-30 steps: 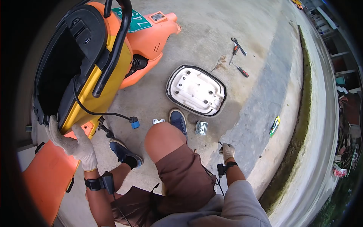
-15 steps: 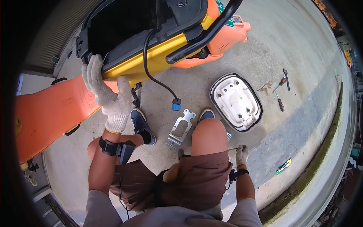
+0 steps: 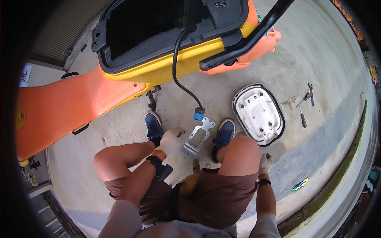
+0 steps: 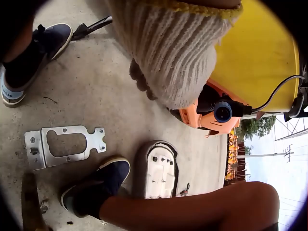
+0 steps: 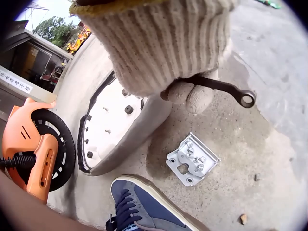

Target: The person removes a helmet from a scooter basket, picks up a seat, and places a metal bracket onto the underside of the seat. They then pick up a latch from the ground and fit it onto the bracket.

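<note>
My gloved left hand [image 3: 170, 142] is over the ground between the feet, its fingers toward a flat metal bracket [image 3: 205, 125]; it holds nothing visible. The left wrist view shows the glove [image 4: 168, 53] with its dark fingertips partly hidden, apart from the bracket [image 4: 36, 161]. Beside my right knee, my right hand [image 3: 265, 163] grips a dark wrench, whose ring end [image 5: 242, 97] sticks out of the glove [image 5: 161, 48]. Below it in the right wrist view, a small metal bracket with bolts [image 5: 206, 163] lies on the concrete. A cable's blue connector [image 3: 199, 115] hangs above the flat bracket.
An orange and yellow scooter [image 3: 170, 65] with an open black compartment stands ahead and left. An upturned seat [image 3: 258, 113] lies right of the feet. Farther right are a screwdriver [image 3: 304, 120] and other tools; a green and yellow item [image 3: 299, 185] lies near the curb.
My left hand has let go of the scooter's edge and come down between the feet. My right hand still grips the tool beside the knee. The head view has turned left.
</note>
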